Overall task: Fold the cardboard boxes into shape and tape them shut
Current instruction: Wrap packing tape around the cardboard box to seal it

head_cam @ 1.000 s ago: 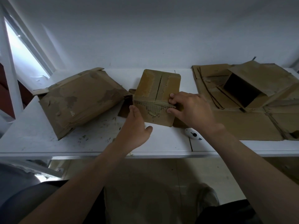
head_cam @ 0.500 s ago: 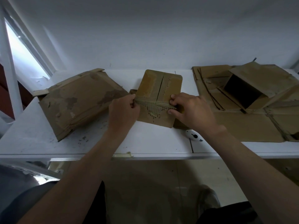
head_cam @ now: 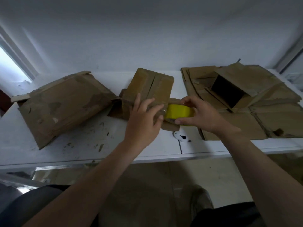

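Head view. The small box (head_cam: 150, 89), of plain brown cardboard with a slit down the middle of its top where two flaps meet, stands at the centre of the white bench (head_cam: 82, 145), its near edge under the hands. The left hand (head_cam: 142, 118) reaches forward from the lower left, palm down, fingers straight and spread, pressing flat on the near face of the small box. The right hand (head_cam: 201, 115) comes in from the lower right and grips the tape roll (head_cam: 180, 112), a bright yellow ring, with fingers curled over its top and thumb beneath; the roll sits against the right near corner of the small box, just beside the left fingertips. A white tool (head_cam: 181, 136) marked with a black dot and line lies on the bench below the roll. To the left rests a large box (head_cam: 65, 105), creased and scuffed, with torn patches. To the right lies flat cardboard (head_cam: 246, 122) in layered sheets, carrying an open box (head_cam: 232, 89) with a dark interior. The bench surface shows dark smudges.
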The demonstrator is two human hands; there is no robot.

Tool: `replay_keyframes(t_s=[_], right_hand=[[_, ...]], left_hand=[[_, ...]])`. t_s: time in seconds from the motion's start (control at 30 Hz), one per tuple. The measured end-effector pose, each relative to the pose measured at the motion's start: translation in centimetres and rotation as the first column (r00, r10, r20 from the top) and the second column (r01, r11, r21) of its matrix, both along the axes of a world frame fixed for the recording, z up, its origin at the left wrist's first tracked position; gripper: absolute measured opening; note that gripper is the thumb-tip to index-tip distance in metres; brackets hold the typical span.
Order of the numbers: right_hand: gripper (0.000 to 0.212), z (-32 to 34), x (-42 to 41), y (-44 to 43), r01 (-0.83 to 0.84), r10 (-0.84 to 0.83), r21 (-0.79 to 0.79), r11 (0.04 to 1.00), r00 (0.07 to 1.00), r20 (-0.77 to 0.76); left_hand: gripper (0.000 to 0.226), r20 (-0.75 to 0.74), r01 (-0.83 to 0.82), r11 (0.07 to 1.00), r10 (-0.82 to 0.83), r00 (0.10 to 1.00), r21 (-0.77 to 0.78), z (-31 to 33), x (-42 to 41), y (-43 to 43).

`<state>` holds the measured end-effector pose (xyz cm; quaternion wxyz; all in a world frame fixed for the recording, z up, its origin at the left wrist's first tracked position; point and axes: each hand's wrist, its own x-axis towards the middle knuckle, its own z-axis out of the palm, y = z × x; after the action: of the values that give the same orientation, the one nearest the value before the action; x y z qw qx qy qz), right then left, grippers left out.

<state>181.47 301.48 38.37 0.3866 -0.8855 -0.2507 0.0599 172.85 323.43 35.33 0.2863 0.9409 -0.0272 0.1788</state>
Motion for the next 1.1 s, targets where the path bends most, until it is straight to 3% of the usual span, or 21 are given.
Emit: replay_keyframes(t_s=[0.13, 0.4, 0.6, 0.9, 1.1], right_hand=[[0.059, -0.6, 0.2, -1.1, -0.011, 0.016, -0.119, 0.993, 0.999, 0.044], [0.056, -0.1, -1.3, 0.4, -0.049, 0.046, 0.073, 0.996, 0.998, 0.039], [0.055, 0.0, -2.6, 1.3, -0.041, 0.044, 0.152, 0.987, 0.999, -0.014], [0.049, 0.2, -2.5, 1.9, 0.011, -0.012, 0.025, 1.0, 1.0, 0.022], [0.035, 0.9, -0.6, 4.1, 0.007, -0.006, -0.126, 0.992, 1.0, 0.006]], left_hand=[[0.032, -0.009, -0.055, 0.988, 0.055, 0.998, -0.145, 0.1, 1.3, 0.9], [0.019, 0.157, -0.005, 0.985, 0.032, 0.987, -0.172, 0.2, 3.5, 2.2], [0.022, 0.17, -0.016, 0.984, 0.047, 0.984, -0.179, -0.1, 4.2, 2.2], [0.02, 0.056, -0.072, 0.978, 0.085, 0.995, -0.198, -0.2, 4.1, 2.0], [0.037, 0.058, -0.165, 0.97, 0.178, 0.982, -0.175, -0.6, 5.1, 1.0]])
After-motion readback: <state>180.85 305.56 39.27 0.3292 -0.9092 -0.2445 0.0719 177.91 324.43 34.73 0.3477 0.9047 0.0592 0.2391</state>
